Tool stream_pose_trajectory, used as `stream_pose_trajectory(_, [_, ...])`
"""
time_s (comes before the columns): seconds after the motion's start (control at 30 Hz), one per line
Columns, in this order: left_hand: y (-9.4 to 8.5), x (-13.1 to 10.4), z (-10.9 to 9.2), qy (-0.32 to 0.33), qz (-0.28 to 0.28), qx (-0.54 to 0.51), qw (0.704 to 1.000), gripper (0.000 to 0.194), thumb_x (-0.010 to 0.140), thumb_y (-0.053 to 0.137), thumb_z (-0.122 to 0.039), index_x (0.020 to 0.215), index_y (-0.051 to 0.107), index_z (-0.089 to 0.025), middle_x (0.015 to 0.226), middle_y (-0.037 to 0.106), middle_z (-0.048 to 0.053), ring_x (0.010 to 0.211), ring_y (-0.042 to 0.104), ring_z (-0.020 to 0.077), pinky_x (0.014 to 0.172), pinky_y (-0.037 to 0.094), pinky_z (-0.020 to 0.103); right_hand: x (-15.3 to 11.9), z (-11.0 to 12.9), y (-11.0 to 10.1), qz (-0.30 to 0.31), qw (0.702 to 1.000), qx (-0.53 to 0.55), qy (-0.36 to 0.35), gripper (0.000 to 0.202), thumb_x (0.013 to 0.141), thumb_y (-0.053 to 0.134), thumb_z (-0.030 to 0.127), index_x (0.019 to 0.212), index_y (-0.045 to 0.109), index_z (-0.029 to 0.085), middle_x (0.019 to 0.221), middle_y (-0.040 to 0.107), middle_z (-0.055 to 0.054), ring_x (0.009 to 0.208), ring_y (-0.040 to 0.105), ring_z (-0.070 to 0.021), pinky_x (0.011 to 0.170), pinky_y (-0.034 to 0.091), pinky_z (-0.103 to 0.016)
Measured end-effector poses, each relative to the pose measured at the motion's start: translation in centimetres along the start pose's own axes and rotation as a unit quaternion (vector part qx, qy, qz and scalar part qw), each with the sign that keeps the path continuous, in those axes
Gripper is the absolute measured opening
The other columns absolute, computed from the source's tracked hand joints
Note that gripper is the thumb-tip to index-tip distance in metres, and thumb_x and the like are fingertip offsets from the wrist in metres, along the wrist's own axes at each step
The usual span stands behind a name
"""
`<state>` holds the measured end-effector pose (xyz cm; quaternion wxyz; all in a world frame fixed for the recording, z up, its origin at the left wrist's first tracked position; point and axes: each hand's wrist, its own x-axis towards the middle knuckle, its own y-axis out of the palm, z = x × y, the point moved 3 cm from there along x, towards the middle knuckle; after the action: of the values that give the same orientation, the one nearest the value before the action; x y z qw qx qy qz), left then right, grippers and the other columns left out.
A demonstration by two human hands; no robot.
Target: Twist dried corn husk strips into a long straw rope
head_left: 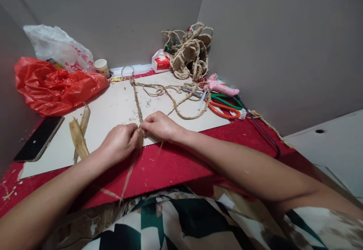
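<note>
A braided straw cord runs from a metal ring at the back of the white board down to both hands. My left hand pinches the lower end of the cord, and loose strands hang from it over the table's front edge. Close against it on the right, my right hand is closed on the same cord end, with its fingertips nearly touching those of the left. A thinner straw rope loops over the board to the right.
A phone, dry husk pieces, red bag, white bag and paper cup are on the left. Behind are a tissue box and rope bundle. Scissors and a pink glue gun lie right.
</note>
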<state>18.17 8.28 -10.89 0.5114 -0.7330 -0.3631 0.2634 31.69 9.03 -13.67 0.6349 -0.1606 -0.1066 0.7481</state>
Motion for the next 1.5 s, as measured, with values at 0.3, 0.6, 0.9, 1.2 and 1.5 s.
stream_pose_trajectory(0.3, [1.7,-1.6,-1.8,-0.001,-0.001,0.209,0.978,0.035,0.091,0.029,-0.026,0.106,0.057,-0.012,0.07,0.067,0.012,0.057,0.06,0.0231,0.054,0.032,0.031,-1.0,0.2,0.7,0.038,0.981,0.174,0.071,0.026,0.073,0.055,0.015,0.049,0.046,0.014,0.032,0.032,0.009,0.031,0.022,-0.0033,0.035,0.013,-0.022])
stream_pose_trajectory(0.6, [-1.8,-0.6,-1.1,0.035,-0.052,-0.309,0.949,0.029,0.085,0.049,-0.03,0.061,0.052,-0.015,0.052,0.047,-0.004,0.047,0.041,0.007,0.05,0.034,0.02,-0.9,0.7,-0.1,0.109,0.957,0.252,0.092,0.016,0.08,0.053,0.015,0.064,0.055,0.012,0.029,0.027,0.01,0.027,0.017,-0.0037,0.031,0.011,-0.019])
stream_pose_trajectory(0.9, [1.2,1.3,1.1,-0.169,0.091,-0.621,0.76,0.022,0.08,0.054,-0.032,0.066,0.051,-0.015,0.051,0.042,-0.005,0.036,0.03,0.0038,0.036,0.022,0.017,-0.9,1.2,-0.3,0.115,0.977,0.171,0.052,0.021,0.083,0.051,0.015,0.062,0.052,0.013,0.033,0.03,0.01,0.03,0.019,-0.003,0.035,0.011,-0.02])
stream_pose_trajectory(1.2, [1.4,1.6,2.2,-0.155,0.085,-0.492,0.852,0.023,0.079,0.053,-0.028,0.061,0.05,-0.016,0.047,0.031,-0.007,0.039,0.022,0.0033,0.039,0.013,0.019,-0.7,1.5,-1.1,0.084,0.971,-0.204,-0.092,0.02,0.082,0.05,0.016,0.066,0.06,0.011,0.058,0.054,0.0,0.055,0.043,-0.0083,0.052,0.03,-0.02])
stream_pose_trajectory(1.5, [2.2,1.3,2.1,-0.135,0.088,-0.573,0.804,0.029,0.075,0.064,-0.036,0.062,0.049,-0.017,0.044,0.033,-0.008,0.036,0.024,0.003,0.038,0.014,0.02,-1.6,2.0,-1.0,0.058,0.918,-0.365,-0.141,0.029,0.087,0.043,0.028,0.082,0.068,0.014,0.079,0.068,-0.011,0.064,0.052,-0.0149,0.055,0.027,-0.026])
